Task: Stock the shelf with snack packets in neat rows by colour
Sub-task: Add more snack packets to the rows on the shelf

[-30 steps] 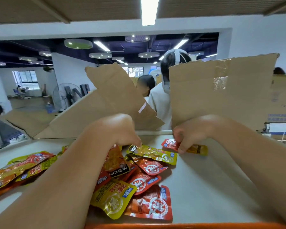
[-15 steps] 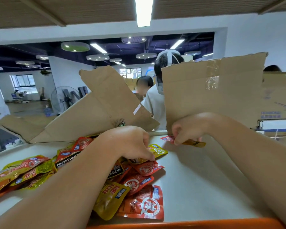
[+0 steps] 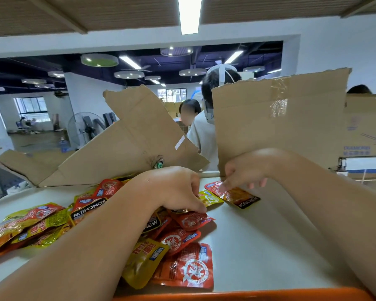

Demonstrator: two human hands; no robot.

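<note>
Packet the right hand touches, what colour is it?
Packet: red and orange, black end; head view.

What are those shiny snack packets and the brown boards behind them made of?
The snack packets look like thin glossy plastic or foil film: they wrinkle and throw bright glints. The brown boards look like matte cardboard, probably cut from boxes: ragged torn edges, fold creases and strips of clear tape.

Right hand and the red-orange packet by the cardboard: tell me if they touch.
Touching. The head view shows fingers of the right hand set on the red end of the red-orange packet, no gap between them.
</note>
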